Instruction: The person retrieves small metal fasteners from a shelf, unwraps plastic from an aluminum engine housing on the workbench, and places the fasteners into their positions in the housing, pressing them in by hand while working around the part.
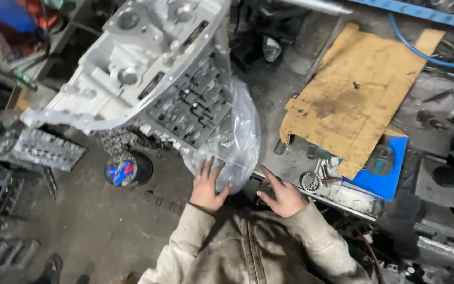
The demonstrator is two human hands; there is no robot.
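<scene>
A large silver cast-metal housing (148, 63) fills the upper middle, with a grey valve-body block (195, 108) showing on its underside. A clear plastic bag (237, 137) hangs around its lower right part. My left hand (208, 186) lies flat against the bottom of the bag, fingers spread. My right hand (282, 194) hovers just right of it, fingers apart, near the bench edge; whether it touches the bag I cannot tell. Beige jacket sleeves cover both arms.
A stained cardboard sheet (353, 94) lies on the dirty bench at right, over a blue case (382, 173), with a small gear (310, 181) nearby. A round can (122, 169) and a grey channelled plate (40, 150) sit on the floor at left. A blue hose (421, 52) runs upper right.
</scene>
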